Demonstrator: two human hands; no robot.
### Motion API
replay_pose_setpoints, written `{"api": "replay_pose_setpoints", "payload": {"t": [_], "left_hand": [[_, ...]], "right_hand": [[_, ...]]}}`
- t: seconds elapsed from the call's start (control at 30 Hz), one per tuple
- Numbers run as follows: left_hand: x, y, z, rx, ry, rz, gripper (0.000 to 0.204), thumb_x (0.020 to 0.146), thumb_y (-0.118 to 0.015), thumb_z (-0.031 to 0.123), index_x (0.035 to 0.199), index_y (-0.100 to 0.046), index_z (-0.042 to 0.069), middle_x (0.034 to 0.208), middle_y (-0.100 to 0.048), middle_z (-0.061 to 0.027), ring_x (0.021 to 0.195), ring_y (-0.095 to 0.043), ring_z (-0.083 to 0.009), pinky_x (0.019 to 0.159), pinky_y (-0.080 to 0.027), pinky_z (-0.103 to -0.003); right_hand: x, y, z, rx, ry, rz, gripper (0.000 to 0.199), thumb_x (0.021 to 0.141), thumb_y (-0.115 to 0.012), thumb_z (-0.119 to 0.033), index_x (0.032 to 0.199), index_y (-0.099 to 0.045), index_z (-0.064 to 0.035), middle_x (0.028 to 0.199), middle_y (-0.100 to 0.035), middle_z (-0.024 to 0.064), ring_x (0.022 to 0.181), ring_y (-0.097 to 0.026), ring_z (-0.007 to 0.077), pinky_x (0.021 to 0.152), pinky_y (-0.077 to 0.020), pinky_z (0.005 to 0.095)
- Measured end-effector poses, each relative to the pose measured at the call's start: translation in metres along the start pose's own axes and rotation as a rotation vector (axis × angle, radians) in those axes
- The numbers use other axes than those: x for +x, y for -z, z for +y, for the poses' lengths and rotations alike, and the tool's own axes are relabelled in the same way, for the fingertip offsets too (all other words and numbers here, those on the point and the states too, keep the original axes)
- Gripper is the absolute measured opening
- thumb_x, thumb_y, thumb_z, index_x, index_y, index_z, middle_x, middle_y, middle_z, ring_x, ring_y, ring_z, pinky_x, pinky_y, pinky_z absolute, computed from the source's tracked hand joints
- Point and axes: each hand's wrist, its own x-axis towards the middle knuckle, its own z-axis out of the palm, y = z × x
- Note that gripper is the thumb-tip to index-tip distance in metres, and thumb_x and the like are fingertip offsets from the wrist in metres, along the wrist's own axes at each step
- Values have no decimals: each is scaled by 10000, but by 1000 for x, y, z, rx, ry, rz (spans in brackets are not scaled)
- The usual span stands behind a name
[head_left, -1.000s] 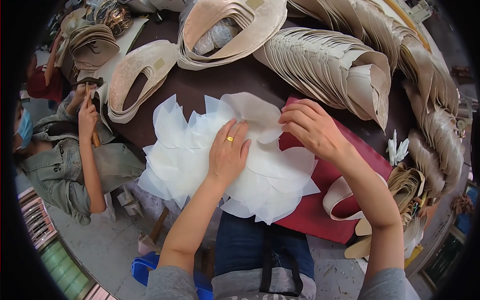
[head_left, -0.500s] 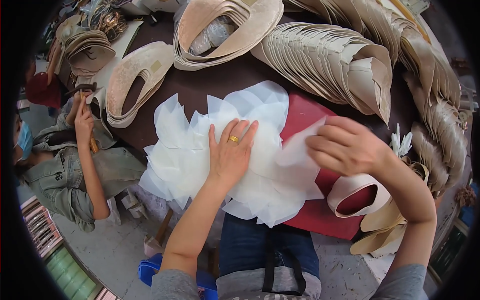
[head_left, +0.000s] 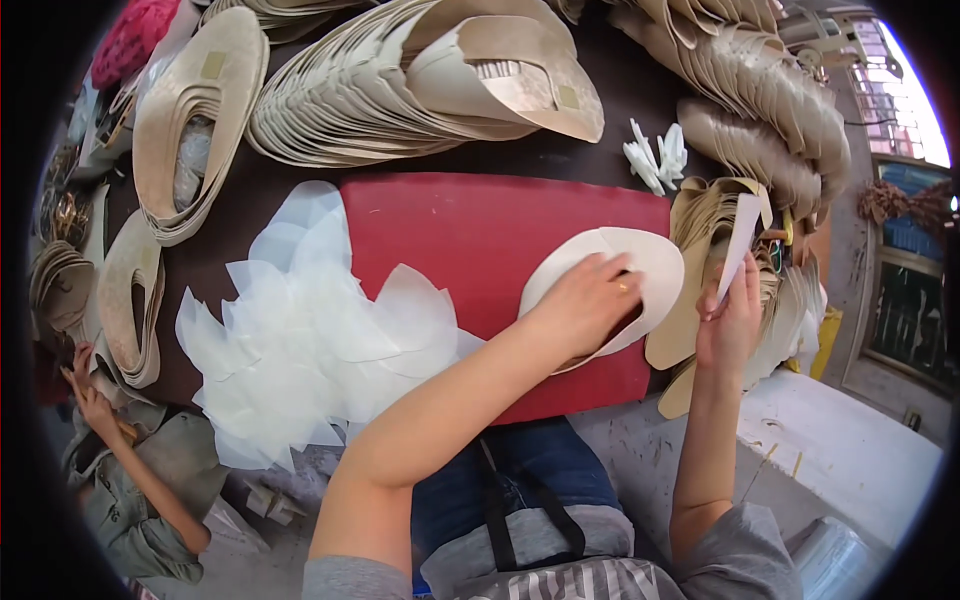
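Observation:
My left hand (head_left: 592, 305), with a ring on one finger, is on a cream shoe upper (head_left: 645, 258). Its fingers are curled over the edge of the upper's opening, and the fingertips are partly hidden. Farther right, my right hand (head_left: 730, 318) is raised and closed on a thin white sheet piece (head_left: 738, 240), seen nearly edge-on. Beneath the upper lies a red mat (head_left: 440, 225). Left of the mat, and overlapping it, spreads a loose heap of translucent white pieces (head_left: 300, 350).
Beige shoe uppers (head_left: 380, 95) stand in stacked rows along the far side. Tan insole-shaped pieces (head_left: 685, 270) lie beside my right hand, with small white sticks (head_left: 655, 158) behind. At left, a co-worker's hand (head_left: 92, 395) is near the table edge.
My view has swung right. My left hand has left the white heap and taken hold of the cream upper. My right hand has carried a white piece away to the right.

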Motion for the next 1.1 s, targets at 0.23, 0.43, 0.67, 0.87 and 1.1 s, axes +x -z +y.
{"api": "replay_pose_setpoints", "payload": {"t": [0.23, 0.43, 0.67, 0.87, 1.1], "left_hand": [[-44, -8, 108, 60, 694, -130, 433, 904, -532, 180, 1262, -494, -62, 1256, -544, -188, 1107, -482, -316, 909, -432, -359], [-48, -6, 88, -741, 1070, 360, 256, 937, -529, 122, 1142, -572, -26, 979, -638, -142, 814, -594, -217, 727, -479, -278], [-34, -23, 79, -655, 1313, 521, 205, 918, -613, 174, 908, -640, -28, 642, -622, -62, 573, -577, -116, 582, -466, -237], [-24, -14, 67, -580, 1459, 454, 266, 874, -686, 220, 773, -649, -23, 578, -606, -42, 508, -558, -105, 519, -440, -222], [-28, -17, 65, -553, 1466, 421, 277, 848, -716, 231, 744, -661, -19, 552, -606, -30, 477, -548, -101, 504, -431, -214]], "right_hand": [[-21, 61, 35, 59, -320, -20, 275, 958, -522, -71, 1222, -537, 5, 991, -594, 80, 667, -525, 87, 577, -430, 184], [-21, 37, 72, -45, -447, -336, 164, 904, -607, -51, 1046, -623, 31, 807, -614, 61, 622, -554, 91, 571, -447, 183], [-19, 17, 72, -488, -312, -328, 132, 878, -656, -104, 833, -671, 19, 622, -584, 20, 493, -527, 70, 466, -408, 182], [-10, 6, 62, -544, -464, -259, 175, 882, -666, -136, 819, -654, 27, 609, -576, 26, 441, -480, 61, 428, -388, 162], [-6, 3, 60, -603, -520, -279, 193, 877, -672, -157, 811, -649, 23, 602, -568, 29, 423, -465, 60, 404, -381, 170]]}}
